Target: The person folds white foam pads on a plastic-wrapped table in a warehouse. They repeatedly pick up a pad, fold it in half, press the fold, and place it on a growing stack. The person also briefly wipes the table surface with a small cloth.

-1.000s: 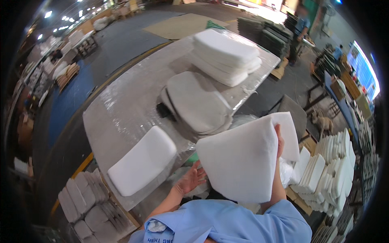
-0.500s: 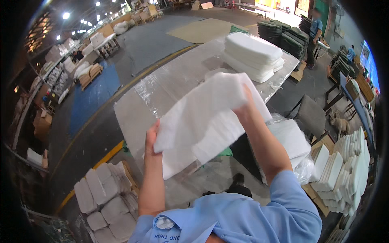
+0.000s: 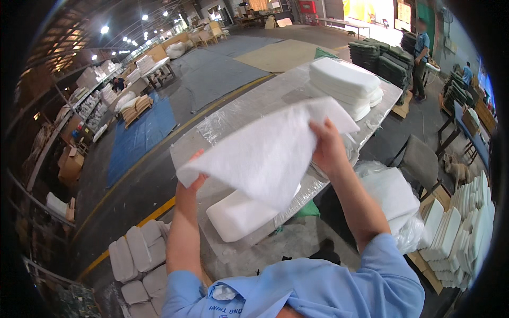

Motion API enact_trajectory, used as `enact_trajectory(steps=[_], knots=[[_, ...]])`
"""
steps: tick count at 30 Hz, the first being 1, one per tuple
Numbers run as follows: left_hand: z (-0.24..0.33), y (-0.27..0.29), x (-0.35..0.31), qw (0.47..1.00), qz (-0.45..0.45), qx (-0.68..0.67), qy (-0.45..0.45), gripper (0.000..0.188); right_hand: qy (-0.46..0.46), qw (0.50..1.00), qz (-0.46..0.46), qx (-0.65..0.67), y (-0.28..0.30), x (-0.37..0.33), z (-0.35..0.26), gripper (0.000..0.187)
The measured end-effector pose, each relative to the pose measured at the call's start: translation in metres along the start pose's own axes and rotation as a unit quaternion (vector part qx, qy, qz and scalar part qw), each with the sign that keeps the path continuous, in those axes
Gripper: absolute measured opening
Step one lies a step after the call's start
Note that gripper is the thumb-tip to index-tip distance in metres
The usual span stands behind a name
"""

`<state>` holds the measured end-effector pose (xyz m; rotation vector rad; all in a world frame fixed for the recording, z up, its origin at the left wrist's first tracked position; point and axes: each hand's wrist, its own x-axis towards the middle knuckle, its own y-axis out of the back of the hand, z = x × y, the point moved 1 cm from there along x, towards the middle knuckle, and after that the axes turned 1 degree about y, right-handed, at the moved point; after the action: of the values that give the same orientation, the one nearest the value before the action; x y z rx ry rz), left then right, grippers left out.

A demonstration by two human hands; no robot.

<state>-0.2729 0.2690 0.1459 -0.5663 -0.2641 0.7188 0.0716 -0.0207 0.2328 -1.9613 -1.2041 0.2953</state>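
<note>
Soft white fibrous sheet [image 3: 260,151] pinched by left hand [image 3: 195,183] and right hand [image 3: 330,148] (drooping between them); white rounded foam block [image 3: 236,218] partly hidden below grip.

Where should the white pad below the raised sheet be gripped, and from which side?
Probably by its left end, coming from the person's near left: the white pad lies on the table with that rounded end in view, while the white sheet hides part of its far side. The left hand is nearer, but both it and the right hand hold the sheet.
</note>
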Motion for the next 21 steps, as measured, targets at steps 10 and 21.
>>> enact_trajectory(steps=[10, 21], knots=[[-0.043, 0.055, -0.047, 0.755, 0.119, 0.584, 0.275, 0.057, -0.473, 0.84, 0.0, -0.267, 0.131, -0.243, 0.216, 0.039], [-0.084, 0.094, -0.134, 0.85, 0.291, 0.381, 0.218, 0.067, -0.454, 0.8, -0.172, -0.353, 0.134, -0.166, 0.187, 0.033]])
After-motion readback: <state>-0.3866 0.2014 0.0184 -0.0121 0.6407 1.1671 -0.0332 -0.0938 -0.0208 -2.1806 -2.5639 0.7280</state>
